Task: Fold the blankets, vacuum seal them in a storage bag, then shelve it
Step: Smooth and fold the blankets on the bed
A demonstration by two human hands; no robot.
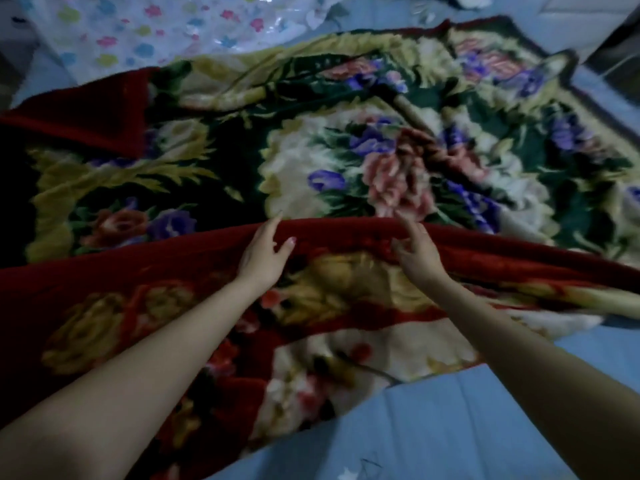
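Thick plush blanket (346, 161) of matt, fuzzy fleece with floral pile, smooth matt blue cotton-like bed sheet (450, 420) at 5 o'clock, glossy crinkled clear plastic storage bag (156, 26) at 11 o'clock

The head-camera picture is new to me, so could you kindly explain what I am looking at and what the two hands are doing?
There is no machine here: a person wears a wide-angle camera on the head, which looks forward and down along both bare arms. A large floral blanket lies spread over a light blue sheet. Its near part is turned over, so a red fold edge runs across the picture. The left hand and right hand both rest at that edge with relaxed fingers; neither plainly grips it. At the top left lies a clear plastic storage bag with coloured flowers. The picture is somewhat blurred.
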